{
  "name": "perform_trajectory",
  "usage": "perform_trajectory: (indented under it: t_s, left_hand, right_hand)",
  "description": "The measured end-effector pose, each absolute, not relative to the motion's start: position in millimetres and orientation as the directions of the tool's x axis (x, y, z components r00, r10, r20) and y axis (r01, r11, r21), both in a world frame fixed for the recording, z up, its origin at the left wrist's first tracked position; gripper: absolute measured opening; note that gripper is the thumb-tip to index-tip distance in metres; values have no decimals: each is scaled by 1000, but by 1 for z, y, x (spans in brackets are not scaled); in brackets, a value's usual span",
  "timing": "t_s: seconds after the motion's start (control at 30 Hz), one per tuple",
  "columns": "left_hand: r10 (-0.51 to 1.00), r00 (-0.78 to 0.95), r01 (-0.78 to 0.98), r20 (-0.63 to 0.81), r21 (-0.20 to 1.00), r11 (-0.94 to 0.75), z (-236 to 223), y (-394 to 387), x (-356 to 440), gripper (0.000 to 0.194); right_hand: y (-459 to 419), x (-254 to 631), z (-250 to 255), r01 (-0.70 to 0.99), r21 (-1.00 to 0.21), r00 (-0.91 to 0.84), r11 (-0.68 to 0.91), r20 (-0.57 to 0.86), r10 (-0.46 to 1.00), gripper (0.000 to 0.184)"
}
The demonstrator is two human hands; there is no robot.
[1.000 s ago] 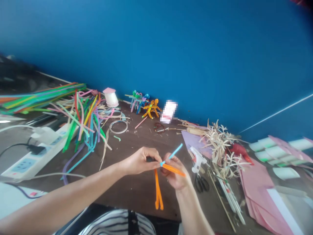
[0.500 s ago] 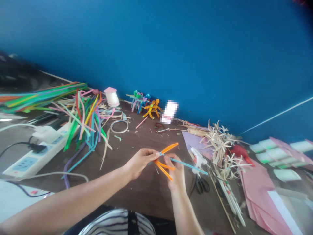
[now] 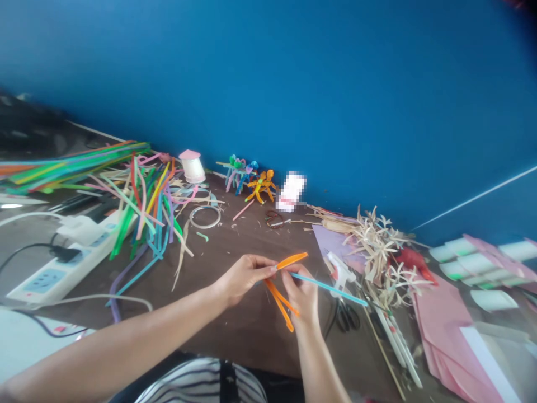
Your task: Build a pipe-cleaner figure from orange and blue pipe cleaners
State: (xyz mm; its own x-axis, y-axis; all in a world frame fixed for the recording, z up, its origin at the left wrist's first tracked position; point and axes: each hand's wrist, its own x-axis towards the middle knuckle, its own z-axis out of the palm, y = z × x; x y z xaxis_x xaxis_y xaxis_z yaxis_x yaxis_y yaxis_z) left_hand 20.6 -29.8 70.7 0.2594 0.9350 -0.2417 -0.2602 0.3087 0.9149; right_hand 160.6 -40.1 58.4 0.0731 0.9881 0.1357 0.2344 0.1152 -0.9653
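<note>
My left hand (image 3: 251,274) pinches a bundle of bent orange pipe cleaners (image 3: 279,302) near its middle. One orange loop points up to the right, and the other orange ends hang down between my hands. A light blue pipe cleaner (image 3: 331,288) runs from my right hand (image 3: 302,291) out to the right. The fingers of that hand are closed on it, close beside my left fingertips. Where the blue strand meets the orange bundle is hidden by my fingers.
Loose colored pipe cleaners (image 3: 142,196) and a power strip (image 3: 54,268) lie on the left. Small pipe-cleaner figures (image 3: 260,186) stand by the wall. At right are a glue gun (image 3: 340,273), scissors (image 3: 348,316), dried husk flowers (image 3: 373,240) and pink sheets (image 3: 440,319).
The orange bundle has turned, its lower ends swinging further down. More of the blue strand now reaches out to the right. Both hands stay close together.
</note>
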Motion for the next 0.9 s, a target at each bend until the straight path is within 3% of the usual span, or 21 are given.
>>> perform_trajectory:
  t_s: [0.13, 0.33, 0.5, 0.63, 0.73, 0.9]
  left_hand:
    - [969, 175, -167, -176, 964, 205, 64, -29, 22, 25]
    - [993, 105, 174, -48, 984, 29, 60, -26, 17, 22]
    - [975, 187, 467, 122, 862, -198, 62, -25, 11, 15]
    - [923, 319, 595, 217, 712, -373, 65, -27, 10, 13]
    - [888, 404, 636, 222, 629, -447, 69, -28, 9, 12]
    - [811, 541, 524, 222, 666, -532, 76, -28, 5, 9]
  right_hand:
    - [-45, 161, 63, 379, -911, 2, 163, 177, 984, 16]
    - [-55, 161, 80, 548, -799, -170, 247, 183, 968, 16]
    - [-56, 163, 89, 747, -535, -283, 395, 282, 917, 18]
    - [-51, 167, 97, 830, -360, -349, 426, 261, 900, 15]
    - [-42, 170, 104, 812, -407, -356, 418, 221, 908, 13]
    - [-24, 177, 101, 577, -786, -310, 223, 43, 950, 8]
